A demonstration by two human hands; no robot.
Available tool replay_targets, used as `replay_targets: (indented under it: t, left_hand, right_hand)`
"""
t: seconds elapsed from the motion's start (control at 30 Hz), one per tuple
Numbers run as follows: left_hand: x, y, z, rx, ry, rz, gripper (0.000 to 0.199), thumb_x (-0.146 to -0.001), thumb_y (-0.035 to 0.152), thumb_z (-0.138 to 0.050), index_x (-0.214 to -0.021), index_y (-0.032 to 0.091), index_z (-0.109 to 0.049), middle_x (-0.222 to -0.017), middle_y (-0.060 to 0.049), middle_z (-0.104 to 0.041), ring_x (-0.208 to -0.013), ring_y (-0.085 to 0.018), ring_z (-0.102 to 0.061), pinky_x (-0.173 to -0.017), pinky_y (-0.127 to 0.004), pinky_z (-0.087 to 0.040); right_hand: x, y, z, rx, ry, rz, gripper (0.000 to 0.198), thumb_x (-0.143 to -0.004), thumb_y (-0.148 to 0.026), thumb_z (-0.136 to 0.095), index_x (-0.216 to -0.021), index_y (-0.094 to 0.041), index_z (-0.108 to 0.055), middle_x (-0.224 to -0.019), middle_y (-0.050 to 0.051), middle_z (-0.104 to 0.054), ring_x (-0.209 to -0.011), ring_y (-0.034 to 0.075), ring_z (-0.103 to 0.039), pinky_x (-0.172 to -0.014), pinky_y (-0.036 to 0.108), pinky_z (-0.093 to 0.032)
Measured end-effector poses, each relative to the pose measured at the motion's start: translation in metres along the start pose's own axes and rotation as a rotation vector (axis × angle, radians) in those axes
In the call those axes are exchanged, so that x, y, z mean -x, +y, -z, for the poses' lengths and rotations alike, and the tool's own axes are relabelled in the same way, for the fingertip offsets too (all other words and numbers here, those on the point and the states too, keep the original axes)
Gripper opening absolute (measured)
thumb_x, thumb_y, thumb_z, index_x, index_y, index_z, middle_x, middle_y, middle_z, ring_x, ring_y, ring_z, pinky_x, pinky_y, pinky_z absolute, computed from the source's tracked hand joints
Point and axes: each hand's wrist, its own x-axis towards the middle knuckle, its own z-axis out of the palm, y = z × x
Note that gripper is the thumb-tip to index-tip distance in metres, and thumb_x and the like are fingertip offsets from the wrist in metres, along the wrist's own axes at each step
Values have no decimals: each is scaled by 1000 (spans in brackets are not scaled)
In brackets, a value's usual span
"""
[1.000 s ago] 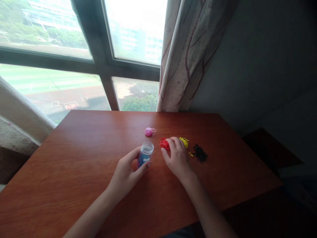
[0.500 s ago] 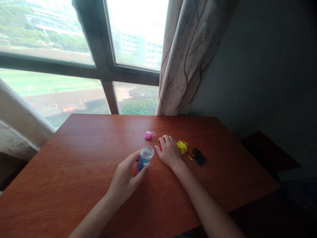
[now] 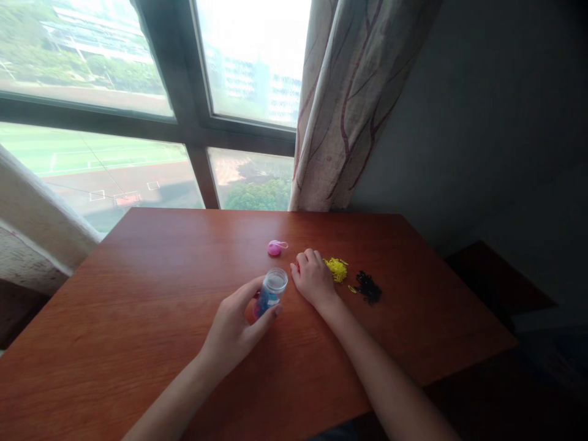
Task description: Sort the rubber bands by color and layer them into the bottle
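My left hand (image 3: pixel 232 327) is wrapped round a small clear jar (image 3: pixel 270 300) with an open mouth, tilted slightly, blue and pinkish-red bits low inside. To the right of the jar, my right hand (image 3: pixel 316 282) rests on the table with its fingers curled down over small red pieces (image 3: pixel 298 267), mostly hidden beneath them. A pile of small yellow loop-like pieces (image 3: pixel 337 269) lies just beyond that hand. Farther right is a pile of similar black pieces (image 3: pixel 368 286), with one stray yellow piece near it. Behind the jar sits a pink lid (image 3: pixel 274 248) with a strap loop.
Everything lies on a reddish-brown wooden table (image 3: pixel 184 288). A window with a dark frame (image 3: pixel 186 122) stands behind its far edge, and a patterned curtain (image 3: pixel 340 110) hangs at the back right. The table's right edge borders a dark area.
My right hand's fingers have drawn in closer together over the red pieces. The left hand and jar have shifted very slightly right. The view has tipped a little.
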Motion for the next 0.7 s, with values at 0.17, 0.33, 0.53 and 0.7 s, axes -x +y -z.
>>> replay_targets:
  t: [0.17,0.33,0.53,0.7]
  left_hand:
    - [0,-1,-1,22,-13,10,35,-84,30,-63,-116,17,-63,-102,-5,-71,-90,-20,-65,-84,-27,-51]
    - [0,0,-1,28,-23,21,36,-84,30,-63,-117,17,-63,-103,-5,-71,-91,-20,-65,-85,-28,-50]
    - [0,1,-1,13,-28,13,38,-85,32,-63,-119,17,-62,-101,-5,-71,-89,-19,-64,-83,-28,-50]
    - [0,-1,-2,-6,-38,5,33,-85,31,-62,-115,17,-62,-97,-4,-70,-85,-18,-64,-79,-26,-50]
  right_hand:
    - [5,-3,-2,-12,-25,-8,16,-98,-29,-49,-89,-20,-59,-91,7,-63,-84,20,-59,-67,28,-39]
    - [8,-4,-5,-75,-28,-27,22,-99,-31,-48,-85,-19,-60,-85,9,-66,-74,19,-63,-60,25,-36]
    - [7,3,-11,-286,49,-102,29,-98,-32,-48,-74,-19,-58,-74,6,-66,-67,17,-62,-58,24,-34]
    - [8,13,-12,-591,186,-225,42,-97,-42,-41,-62,-22,-49,-61,1,-58,-59,14,-54,-58,23,-34]
